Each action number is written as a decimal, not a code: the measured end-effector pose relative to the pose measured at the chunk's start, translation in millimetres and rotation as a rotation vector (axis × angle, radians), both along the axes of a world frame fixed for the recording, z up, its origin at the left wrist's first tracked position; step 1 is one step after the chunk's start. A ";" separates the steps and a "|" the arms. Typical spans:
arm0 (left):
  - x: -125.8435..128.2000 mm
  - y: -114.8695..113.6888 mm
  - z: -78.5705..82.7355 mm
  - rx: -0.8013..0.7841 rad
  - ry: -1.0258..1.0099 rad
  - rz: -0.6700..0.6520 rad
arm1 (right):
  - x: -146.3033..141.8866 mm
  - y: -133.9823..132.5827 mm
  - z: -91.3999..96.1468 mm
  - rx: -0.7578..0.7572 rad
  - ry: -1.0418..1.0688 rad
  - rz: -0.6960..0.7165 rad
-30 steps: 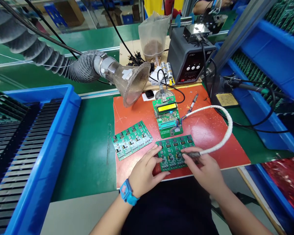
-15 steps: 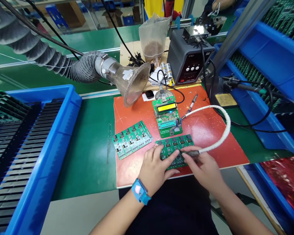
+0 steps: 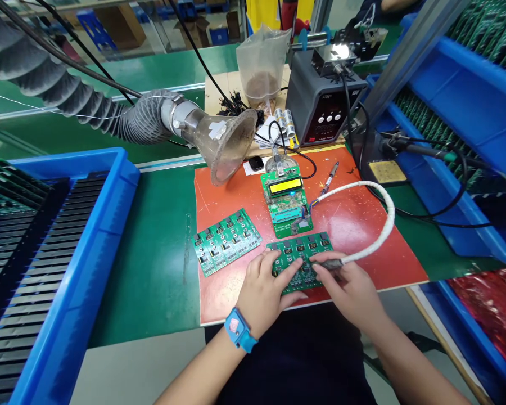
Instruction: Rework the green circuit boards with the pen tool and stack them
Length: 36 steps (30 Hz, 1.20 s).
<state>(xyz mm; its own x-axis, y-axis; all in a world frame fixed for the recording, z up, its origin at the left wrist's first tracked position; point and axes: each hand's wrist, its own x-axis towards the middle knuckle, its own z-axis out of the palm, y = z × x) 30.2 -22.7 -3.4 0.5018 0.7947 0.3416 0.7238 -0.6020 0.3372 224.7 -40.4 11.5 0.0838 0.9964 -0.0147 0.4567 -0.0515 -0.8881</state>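
A green circuit board panel with small displays lies at the front of the orange-red mat. My left hand, wearing a blue wristband, holds the panel's lower left. My right hand is shut on the dark end piece of a white-sleeved cable, which presses on the panel's right side. Behind the panel stands a green tester board with a yellow display and a socket. A second green panel lies to the left, and a soldering pen lies on the mat.
A fume extractor hood hangs over the mat's far edge, behind which stands a soldering station. A blue tray of black racks fills the left side. Blue bins line the right. A co-worker's arm shows at the top.
My left hand has slid to the right over the panel, with its wrist and blue band following. My right hand stays at the panel's right side with the cable end.
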 end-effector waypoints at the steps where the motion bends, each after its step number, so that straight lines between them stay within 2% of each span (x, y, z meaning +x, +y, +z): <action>1: -0.3 -0.3 -0.5 -0.003 -0.006 0.000 | -0.2 -0.1 0.2 -0.002 0.000 0.000; 18: -2.8 -0.1 0.0 -0.016 -0.063 -0.016 | 0.8 -0.4 0.2 -0.007 -0.004 0.006; 25: -4.3 -0.6 -2.1 -0.091 -0.262 0.005 | 0.9 -0.3 -0.9 -0.010 0.004 0.006; 36: -5.8 1.2 1.4 -0.087 -0.255 -0.002 | 0.6 -0.8 -1.5 -0.026 0.011 0.001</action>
